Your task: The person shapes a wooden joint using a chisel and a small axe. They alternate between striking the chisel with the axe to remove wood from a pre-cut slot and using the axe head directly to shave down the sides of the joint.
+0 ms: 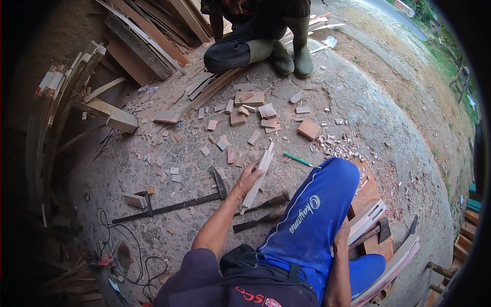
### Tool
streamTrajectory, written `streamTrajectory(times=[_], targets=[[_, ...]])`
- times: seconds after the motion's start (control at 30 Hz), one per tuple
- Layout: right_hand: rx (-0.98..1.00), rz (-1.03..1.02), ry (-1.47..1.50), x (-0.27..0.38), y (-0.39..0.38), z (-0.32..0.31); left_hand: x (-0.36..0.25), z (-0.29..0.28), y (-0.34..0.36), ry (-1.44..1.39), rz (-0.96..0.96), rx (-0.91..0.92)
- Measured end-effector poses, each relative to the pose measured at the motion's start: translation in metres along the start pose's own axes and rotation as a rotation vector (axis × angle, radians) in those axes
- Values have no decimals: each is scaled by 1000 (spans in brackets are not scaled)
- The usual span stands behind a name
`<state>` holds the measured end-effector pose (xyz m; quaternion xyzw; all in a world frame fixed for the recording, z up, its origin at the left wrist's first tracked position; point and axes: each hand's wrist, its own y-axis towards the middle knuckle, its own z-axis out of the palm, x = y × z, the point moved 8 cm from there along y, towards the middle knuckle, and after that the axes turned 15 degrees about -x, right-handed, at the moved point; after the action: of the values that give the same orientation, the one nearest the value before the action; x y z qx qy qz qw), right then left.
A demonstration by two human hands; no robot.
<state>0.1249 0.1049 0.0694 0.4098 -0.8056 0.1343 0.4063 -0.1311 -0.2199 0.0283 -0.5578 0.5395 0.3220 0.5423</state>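
My left hand (249,176) grips a pale, notched wooden strip (262,171), held at a slant above the concrete. My right hand (341,233) is low beside my blue-clad right leg, next to pale timber pieces (365,220); its fingertips are hidden. A hammer or hatchet with a dark head (383,230) lies by those pieces on an orange-brown board (372,189). Dark chisel-like tools (255,220) are on the ground below the strip, a green pencil (297,159) is right of it, and a long metal clamp (183,204) lies to the left.
Another person (261,41) in dark trousers and rubber boots is at the top. Offcuts (245,99) and shavings (337,147) litter the middle. Stacked boards (143,41) and timber (112,117) stand at left. Cables (138,276) lie lower left. The concrete's edge meets dirt at right.
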Motion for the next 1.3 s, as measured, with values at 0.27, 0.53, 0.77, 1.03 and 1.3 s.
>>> streamTrajectory(times=[0.27, 0.53, 0.77, 1.03, 1.3], targets=[[517, -489, -301, 31, -47, 106, -54, 32, -40, -217, 47, 134], [748, -664, -373, 25, -60, 163, -119, 17, -37, -259, 143, 80], [780, -760, -359, 16, -54, 182, -176, 44, -30, -295, 273, 83], [470, -755, -467, 4, 25, 75, -298, 92, -42, -393, 609, 160], [64, -40, -457, -4, 29, -90, -388, 196, -74, -110, 1228, 9]])
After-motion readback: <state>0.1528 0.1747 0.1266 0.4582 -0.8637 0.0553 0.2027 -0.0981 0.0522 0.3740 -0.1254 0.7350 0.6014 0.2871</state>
